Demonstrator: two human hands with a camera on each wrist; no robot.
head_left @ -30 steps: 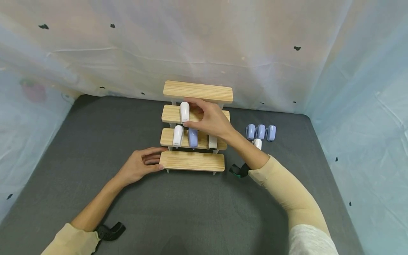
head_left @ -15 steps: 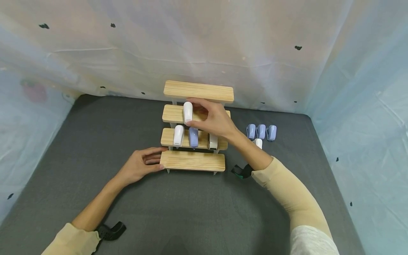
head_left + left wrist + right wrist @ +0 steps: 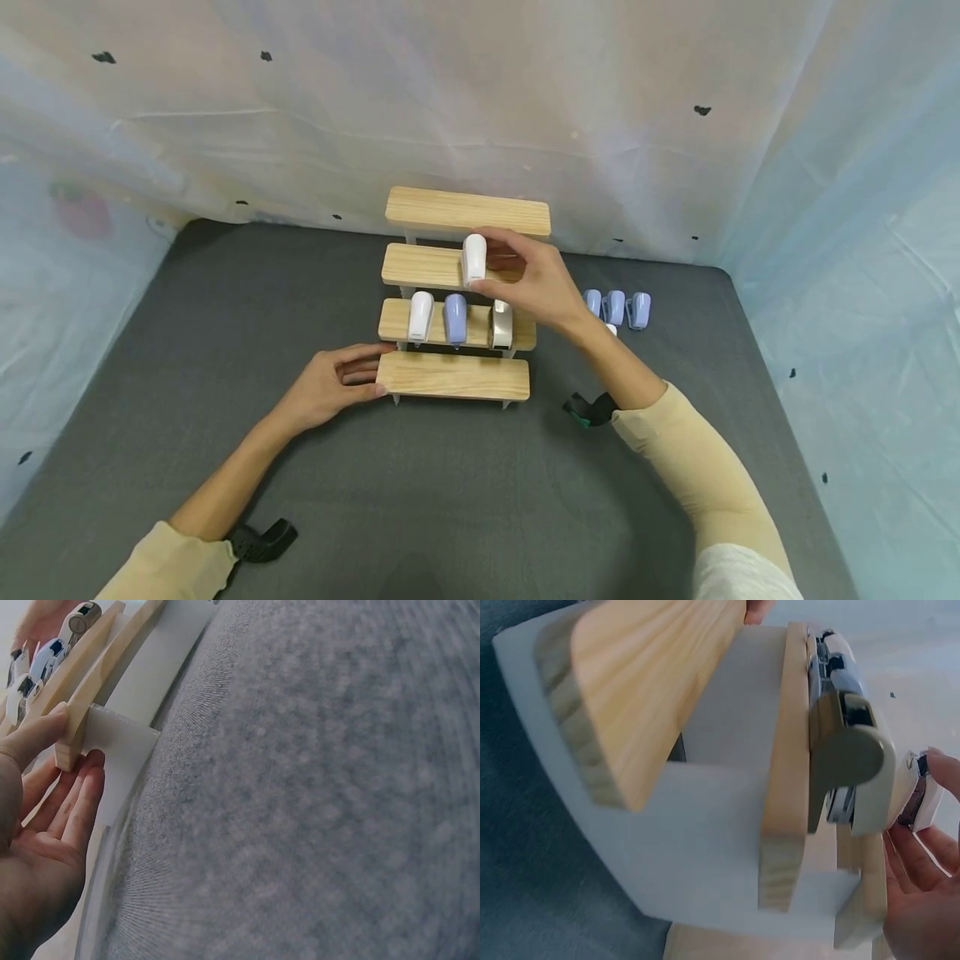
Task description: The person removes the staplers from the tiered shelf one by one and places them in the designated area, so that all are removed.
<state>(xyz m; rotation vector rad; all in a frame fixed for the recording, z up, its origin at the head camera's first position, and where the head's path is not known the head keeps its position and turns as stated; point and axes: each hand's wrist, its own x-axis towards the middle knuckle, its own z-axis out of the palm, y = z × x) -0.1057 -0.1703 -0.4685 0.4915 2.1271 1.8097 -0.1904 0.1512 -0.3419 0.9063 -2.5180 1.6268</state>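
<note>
A stepped display rack has four wooden tiers, seen in the head view with its bottom shelf (image 3: 450, 377) in front. My left hand (image 3: 326, 387) holds that shelf's left end, thumb on the top edge and fingers below, as the left wrist view shows. My right hand (image 3: 536, 279) pinches a small white stapler (image 3: 474, 260) between thumb and fingers at the second shelf from the top (image 3: 420, 265); I cannot tell whether it touches the wood. On the shelf below stand a white stapler (image 3: 421, 317), a lavender stapler (image 3: 455, 318) and a beige-grey stapler (image 3: 502, 325).
Right of the rack, three lavender staplers (image 3: 614, 307) stand in a row on the dark grey mat (image 3: 465, 492); a white one (image 3: 612, 330) is mostly hidden by my right arm. The top shelf (image 3: 465, 209) is near the pale curtain (image 3: 480, 108) behind.
My right hand has shifted the white stapler rightward along the second shelf from the top, away from its left end. The left hand stays on the bottom shelf.
</note>
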